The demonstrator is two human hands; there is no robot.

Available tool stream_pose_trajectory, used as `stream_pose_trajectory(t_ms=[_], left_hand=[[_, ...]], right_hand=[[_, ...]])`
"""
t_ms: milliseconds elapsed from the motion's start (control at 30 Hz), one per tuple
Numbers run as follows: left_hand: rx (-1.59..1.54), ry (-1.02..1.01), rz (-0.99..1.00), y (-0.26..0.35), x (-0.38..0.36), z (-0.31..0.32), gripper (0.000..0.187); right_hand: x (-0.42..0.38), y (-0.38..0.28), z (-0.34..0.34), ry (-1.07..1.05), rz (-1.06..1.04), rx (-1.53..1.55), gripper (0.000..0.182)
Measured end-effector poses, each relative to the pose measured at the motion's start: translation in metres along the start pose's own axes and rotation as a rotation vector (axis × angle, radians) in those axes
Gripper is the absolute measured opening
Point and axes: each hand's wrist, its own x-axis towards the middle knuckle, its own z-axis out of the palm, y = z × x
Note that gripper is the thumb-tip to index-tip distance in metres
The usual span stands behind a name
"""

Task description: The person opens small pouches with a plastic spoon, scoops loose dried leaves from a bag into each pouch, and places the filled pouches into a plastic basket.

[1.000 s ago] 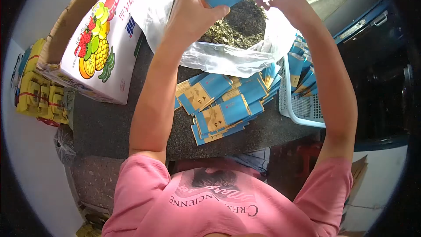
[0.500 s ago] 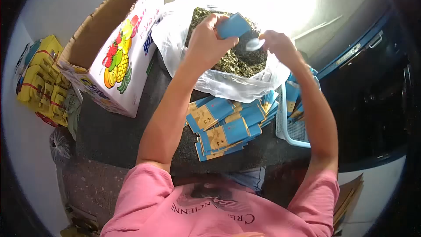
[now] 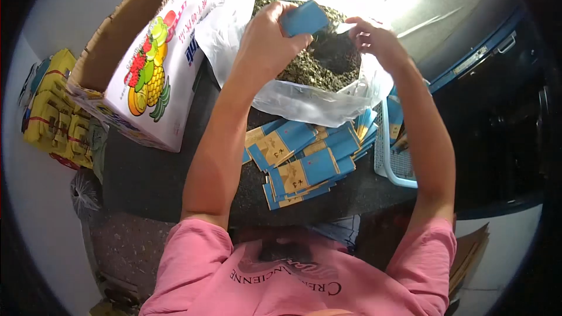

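My left hand [image 3: 268,44] is closed around a small blue packet [image 3: 304,19], tilted over a plastic bag [image 3: 298,98] of dried green leaves [image 3: 319,73]. My right hand [image 3: 377,44] is closed just right of the packet, above the leaves. A white spoon [image 3: 343,27] shows only as a pale sliver at its fingertips, close to the packet. Nearer my body lies a loose pile of flat blue and gold packets [image 3: 301,175], overlapping on the dark table [image 3: 152,181].
At the left stands a tall open fruit carton [image 3: 158,82]. A light blue plastic basket [image 3: 383,158] holding more packets is on the right, under my right forearm. Yellow bundles [image 3: 55,111] sit at the far left, and a dark cabinet [image 3: 497,117] at the far right.
The spoon has moved from above the leaves up toward the packet, and less of it shows. My left hand and packet sit slightly higher in view; the packet's tilt has changed.
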Motion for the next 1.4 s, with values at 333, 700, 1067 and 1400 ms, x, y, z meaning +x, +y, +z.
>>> stream_pose_trajectory(t_ms=[333,700,1067,1400], left_hand=[[0.034,-0.006,0.087,-0.002,-0.004,0.010,0.053],[-0.206,-0.013,0.060,-0.004,-0.004,0.025,0.051],[-0.046,0.036,0.096,0.008,-0.009,0.029,0.057],[-0.128,0.046,0.143,0.005,-0.003,0.026,0.054]], right_hand=[[-0.029,-0.058,0.007,0.020,-0.097,-0.124,0.025],[-0.045,-0.086,0.027,0.115,-0.593,-0.829,0.025],[-0.058,-0.045,0.013,0.099,-0.338,-0.431,0.024],[-0.068,-0.031,-0.004,0.228,-0.582,-0.742,0.028]])
